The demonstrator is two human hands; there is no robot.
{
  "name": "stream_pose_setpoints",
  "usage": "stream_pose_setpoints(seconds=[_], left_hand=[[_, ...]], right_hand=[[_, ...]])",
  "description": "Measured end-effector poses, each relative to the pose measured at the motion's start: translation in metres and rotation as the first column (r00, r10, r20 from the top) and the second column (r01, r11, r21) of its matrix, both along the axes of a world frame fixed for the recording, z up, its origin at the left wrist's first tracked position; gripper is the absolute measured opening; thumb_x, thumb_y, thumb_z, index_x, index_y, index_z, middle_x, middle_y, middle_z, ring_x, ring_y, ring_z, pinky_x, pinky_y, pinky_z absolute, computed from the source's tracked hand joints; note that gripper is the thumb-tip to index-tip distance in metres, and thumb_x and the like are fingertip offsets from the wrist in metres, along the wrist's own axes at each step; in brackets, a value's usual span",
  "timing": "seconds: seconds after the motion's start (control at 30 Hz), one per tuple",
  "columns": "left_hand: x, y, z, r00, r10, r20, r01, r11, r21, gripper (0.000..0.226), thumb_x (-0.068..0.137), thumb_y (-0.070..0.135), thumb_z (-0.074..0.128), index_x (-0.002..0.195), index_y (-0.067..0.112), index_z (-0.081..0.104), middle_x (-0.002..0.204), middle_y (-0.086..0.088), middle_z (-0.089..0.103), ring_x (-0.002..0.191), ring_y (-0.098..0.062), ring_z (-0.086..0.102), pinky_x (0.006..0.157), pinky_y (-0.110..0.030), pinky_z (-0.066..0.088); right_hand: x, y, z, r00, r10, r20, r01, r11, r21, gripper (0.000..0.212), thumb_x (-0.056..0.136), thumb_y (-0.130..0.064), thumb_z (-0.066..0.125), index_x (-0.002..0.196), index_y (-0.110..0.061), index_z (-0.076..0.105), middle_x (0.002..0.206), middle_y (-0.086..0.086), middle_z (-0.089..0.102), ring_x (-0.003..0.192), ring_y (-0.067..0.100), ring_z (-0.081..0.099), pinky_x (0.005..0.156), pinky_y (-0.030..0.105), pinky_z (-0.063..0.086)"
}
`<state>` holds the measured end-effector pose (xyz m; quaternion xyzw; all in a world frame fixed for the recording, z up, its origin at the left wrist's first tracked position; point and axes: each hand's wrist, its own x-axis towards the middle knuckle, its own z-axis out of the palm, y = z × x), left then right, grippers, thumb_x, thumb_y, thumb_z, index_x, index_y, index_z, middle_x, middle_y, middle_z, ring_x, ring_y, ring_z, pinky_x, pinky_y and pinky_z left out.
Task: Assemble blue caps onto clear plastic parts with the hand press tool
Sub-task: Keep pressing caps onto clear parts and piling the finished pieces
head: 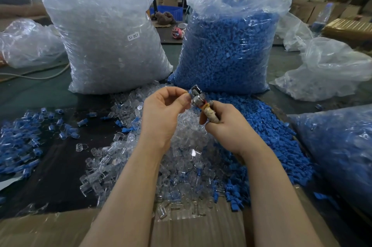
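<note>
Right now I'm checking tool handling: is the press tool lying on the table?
No, the right hand grips the press tool by its wrapped handle, raised above the clear parts pile.

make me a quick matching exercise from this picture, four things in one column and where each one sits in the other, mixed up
Things:
1. hand press tool
2. bag of clear parts
3. bag of blue caps
4. finished blue-and-clear pieces

Places:
A. standing at the back, right of centre
B. spread on the table at the far left
C. gripped in the right hand
D. standing at the back, left of centre, labelled SJ-017

Pairs: 1-C, 2-D, 3-A, 4-B
</note>
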<state>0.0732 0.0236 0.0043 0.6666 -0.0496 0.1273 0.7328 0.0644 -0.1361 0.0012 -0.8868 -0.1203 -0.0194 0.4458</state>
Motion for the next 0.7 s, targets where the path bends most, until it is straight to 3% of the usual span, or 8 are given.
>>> stream_pose_setpoints(seconds=[0.1,0.2,0.33,0.47,0.57,0.7], left_hand=[[0.000,0.000,0.001,1.000,0.000,-0.013,0.000,1.000,0.000,0.013,0.087,0.005,0.069,0.082,0.017,0.069,0.072,0.005,0.071,0.075,-0.013,0.066,0.075,-0.024,0.056],[0.000,-0.001,0.002,0.998,0.001,-0.056,-0.003,0.999,-0.037,0.010,0.087,0.007,0.070,0.082,0.016,0.070,0.071,0.005,0.072,0.073,-0.011,0.066,0.072,-0.021,0.056],[0.002,0.012,0.005,0.969,0.121,-0.215,-0.175,0.952,-0.252,0.006,0.084,0.010,0.073,0.087,0.014,0.071,0.076,0.002,0.075,0.069,-0.006,0.069,0.063,-0.015,0.053],[0.008,0.057,0.018,0.905,0.235,-0.355,-0.408,0.714,-0.569,0.004,0.088,0.005,0.068,0.088,0.009,0.068,0.066,0.000,0.074,0.062,-0.007,0.071,0.058,-0.017,0.055],[0.005,0.090,0.015,0.834,0.299,-0.463,-0.547,0.551,-0.630,0.003,0.093,0.006,0.063,0.092,0.008,0.065,0.069,0.000,0.075,0.066,-0.007,0.073,0.062,-0.019,0.056],[0.003,0.115,-0.002,0.772,0.262,-0.579,-0.635,0.298,-0.713,0.014,0.098,0.002,0.052,0.108,0.004,0.062,0.090,-0.005,0.072,0.076,-0.008,0.072,0.057,-0.020,0.057]], right_hand=[[0.001,0.000,0.000,1.000,-0.004,0.002,0.004,1.000,-0.008,0.011,0.081,-0.007,0.058,0.083,-0.018,0.059,0.055,-0.010,0.051,0.047,0.004,0.040,0.051,0.028,0.035],[0.002,0.000,-0.001,1.000,-0.007,-0.010,0.007,1.000,-0.004,0.015,0.082,-0.009,0.059,0.082,-0.024,0.059,0.056,-0.020,0.055,0.047,0.002,0.044,0.052,0.027,0.034],[0.005,-0.004,-0.004,0.994,-0.104,0.037,0.105,0.993,-0.046,0.006,0.079,-0.018,0.057,0.081,-0.023,0.058,0.062,-0.014,0.059,0.053,0.004,0.048,0.052,0.030,0.036],[0.011,-0.017,-0.010,0.954,-0.291,0.074,0.300,0.923,-0.241,0.001,0.081,-0.021,0.055,0.080,-0.021,0.054,0.072,-0.002,0.059,0.066,0.019,0.053,0.053,0.033,0.034],[0.014,-0.026,-0.014,0.920,-0.388,0.054,0.380,0.851,-0.363,0.004,0.084,-0.026,0.051,0.081,-0.023,0.051,0.076,-0.001,0.058,0.068,0.020,0.053,0.057,0.033,0.036],[0.013,-0.031,-0.019,0.900,-0.437,-0.012,0.378,0.792,-0.479,0.012,0.087,-0.028,0.053,0.079,-0.021,0.048,0.076,0.002,0.057,0.066,0.020,0.052,0.054,0.031,0.034]])
